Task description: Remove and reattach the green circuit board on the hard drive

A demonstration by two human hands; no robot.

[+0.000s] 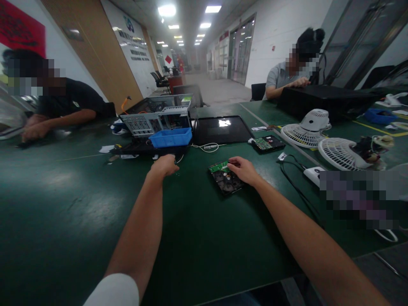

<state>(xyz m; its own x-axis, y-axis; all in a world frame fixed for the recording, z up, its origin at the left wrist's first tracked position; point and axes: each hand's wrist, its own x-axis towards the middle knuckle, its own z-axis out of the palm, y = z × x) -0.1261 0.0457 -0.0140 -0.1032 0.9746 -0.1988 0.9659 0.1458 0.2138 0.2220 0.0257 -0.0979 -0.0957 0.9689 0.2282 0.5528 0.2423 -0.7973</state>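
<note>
On the desk, the right hand rests, grip half-open, on the hard drive; light edge pressure steadies best; the left hand, grip unclear.

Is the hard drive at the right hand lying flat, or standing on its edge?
Lying flat: the hard drive rests on the table, its green circuit board facing up.
</note>
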